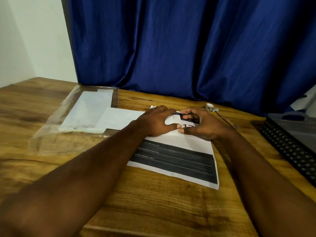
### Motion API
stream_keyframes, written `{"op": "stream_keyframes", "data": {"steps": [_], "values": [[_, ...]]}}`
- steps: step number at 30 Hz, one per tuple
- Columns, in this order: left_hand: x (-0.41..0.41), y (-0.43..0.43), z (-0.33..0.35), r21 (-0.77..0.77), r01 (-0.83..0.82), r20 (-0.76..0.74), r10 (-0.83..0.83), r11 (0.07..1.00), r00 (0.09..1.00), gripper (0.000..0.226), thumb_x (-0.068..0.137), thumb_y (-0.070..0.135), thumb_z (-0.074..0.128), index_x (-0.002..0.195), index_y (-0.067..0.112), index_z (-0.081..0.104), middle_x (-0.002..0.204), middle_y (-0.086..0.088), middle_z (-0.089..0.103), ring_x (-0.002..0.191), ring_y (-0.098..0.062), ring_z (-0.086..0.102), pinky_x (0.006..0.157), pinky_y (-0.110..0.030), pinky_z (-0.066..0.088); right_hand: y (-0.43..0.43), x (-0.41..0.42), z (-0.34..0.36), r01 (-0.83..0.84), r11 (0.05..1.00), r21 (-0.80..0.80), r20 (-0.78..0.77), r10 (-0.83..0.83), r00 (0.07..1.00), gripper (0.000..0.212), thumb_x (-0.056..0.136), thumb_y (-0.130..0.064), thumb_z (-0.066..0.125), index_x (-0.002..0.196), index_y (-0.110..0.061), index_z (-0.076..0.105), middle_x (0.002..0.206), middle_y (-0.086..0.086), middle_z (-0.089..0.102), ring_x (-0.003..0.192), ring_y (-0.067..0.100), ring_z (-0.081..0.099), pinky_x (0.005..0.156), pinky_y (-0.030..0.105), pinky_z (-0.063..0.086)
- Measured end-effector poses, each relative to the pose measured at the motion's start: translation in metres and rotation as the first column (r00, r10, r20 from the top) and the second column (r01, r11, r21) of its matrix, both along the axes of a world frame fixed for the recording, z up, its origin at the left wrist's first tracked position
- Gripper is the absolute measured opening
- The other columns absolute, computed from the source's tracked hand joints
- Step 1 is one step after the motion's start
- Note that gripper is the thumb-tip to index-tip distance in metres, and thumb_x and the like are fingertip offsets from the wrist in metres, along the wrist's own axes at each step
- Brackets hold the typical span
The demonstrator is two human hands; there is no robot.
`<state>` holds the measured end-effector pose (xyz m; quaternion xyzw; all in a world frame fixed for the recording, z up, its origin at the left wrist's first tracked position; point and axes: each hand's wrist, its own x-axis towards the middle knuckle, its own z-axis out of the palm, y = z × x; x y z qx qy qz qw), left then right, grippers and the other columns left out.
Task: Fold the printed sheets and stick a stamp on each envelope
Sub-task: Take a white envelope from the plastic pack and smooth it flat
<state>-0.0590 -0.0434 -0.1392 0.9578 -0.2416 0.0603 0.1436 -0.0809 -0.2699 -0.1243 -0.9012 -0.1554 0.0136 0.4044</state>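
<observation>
A blue curtain [188,48] hangs behind the far edge of the wooden table [153,202]. A pen [226,120] lies toward the far right corner; a black perforated tray [287,147] sits at the right edge.

home desk | wooden table [153,202] | blue curtain [171,48] | mesh tray [290,146]
</observation>
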Motion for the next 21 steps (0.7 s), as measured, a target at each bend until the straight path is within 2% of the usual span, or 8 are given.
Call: {"op": "stream_keyframes", "data": {"steps": [4, 9, 13, 16, 18, 20, 21], "values": [[0.002, 0.004, 0.004, 0.068, -0.062, 0.145, 0.052, 0.996, 0.988, 0.087, 0.089, 0.082, 0.045, 0.158, 0.031, 0.033, 0.158, -0.007, 0.041, 0.143, -0.029, 0.037, 0.117, -0.049, 0.029, 0.002, -0.002, 0.002, 0.022, 1.0, -0.004, -0.024, -0.022, 0.999, 0.075, 0.072, -0.039, 0.096, 0.137, -0.036, 0.058, 0.128, -0.015, 0.063, 0.117, -0.004, 0.057, 0.086, 0.012, 0.043], [0.008, 0.01, 0.002, -0.012, -0.053, 0.113, 0.054, 0.999, 0.992, 0.09, 0.081, 0.085, 0.054, 0.148, 0.026, 0.043, 0.148, -0.005, 0.046, 0.137, -0.025, 0.039, 0.111, -0.051, 0.029, 0.008, -0.005, -0.001, 0.047, 0.998, 0.033, -0.011, -0.047, 0.999, 0.071, 0.074, -0.036, 0.096, 0.132, -0.039, 0.055, 0.123, -0.015, 0.064, 0.107, -0.008, 0.057, 0.077, 0.007, 0.043], [0.007, 0.01, 0.005, -0.075, -0.005, 0.194, 0.02, 0.997, 0.981, 0.08, 0.082, 0.074, 0.065, 0.14, 0.022, 0.049, 0.135, -0.003, 0.047, 0.128, -0.022, 0.042, 0.107, -0.046, 0.032, 0.012, -0.005, -0.006, 0.056, 0.997, 0.056, 0.022, -0.057, 0.998, 0.076, 0.073, -0.042, 0.096, 0.137, -0.037, 0.055, 0.122, -0.011, 0.067, 0.111, 0.0, 0.062, 0.086, 0.018, 0.052], [0.003, 0.009, 0.01, -0.103, 0.033, 0.302, -0.001, 0.994, 0.953, 0.068, 0.086, 0.065, 0.068, 0.136, 0.022, 0.052, 0.13, -0.002, 0.046, 0.122, -0.022, 0.044, 0.106, -0.045, 0.035, 0.015, -0.002, -0.008, 0.096, 0.988, 0.121, 0.062, -0.104, 0.993, 0.069, 0.078, -0.041, 0.093, 0.136, -0.035, 0.057, 0.108, -0.01, 0.073, 0.097, 0.005, 0.069, 0.084, 0.024, 0.058], [0.0, 0.007, 0.016, -0.109, 0.046, 0.412, 0.003, 0.993, 0.911, 0.06, 0.088, 0.06, 0.069, 0.132, 0.021, 0.056, 0.127, -0.001, 0.047, 0.117, -0.021, 0.046, 0.101, -0.043, 0.037, 0.015, 0.0, -0.009, 0.092, 0.972, 0.214, 0.048, -0.105, 0.993, 0.06, 0.081, -0.028, 0.092, 0.132, -0.032, 0.059, 0.095, -0.005, 0.076, 0.082, 0.008, 0.07, 0.078, 0.027, 0.061], [-0.007, 0.005, 0.026, -0.057, 0.066, 0.562, -0.023, 0.996, 0.827, 0.049, 0.09, 0.052, 0.07, 0.125, 0.02, 0.061, 0.124, -0.002, 0.051, 0.112, -0.022, 0.049, 0.094, -0.043, 0.035, 0.016, -0.001, -0.008, 0.066, 0.967, 0.245, 0.062, -0.084, 0.995, 0.038, 0.088, -0.017, 0.085, 0.119, -0.029, 0.066, 0.083, -0.002, 0.075, 0.072, 0.009, 0.067, 0.073, 0.028, 0.06], [-0.01, 0.003, 0.033, -0.025, 0.087, 0.653, -0.05, 0.996, 0.756, 0.041, 0.09, 0.047, 0.071, 0.119, 0.019, 0.064, 0.12, -0.003, 0.053, 0.108, -0.023, 0.051, 0.09, -0.042, 0.033, 0.017, -0.001, -0.007, 0.042, 0.965, 0.26, 0.077, -0.064, 0.995, 0.025, 0.092, -0.015, 0.081, 0.113, -0.025, 0.071, 0.081, 0.001, 0.074, 0.071, 0.011, 0.067, 0.072, 0.03, 0.059]]}}
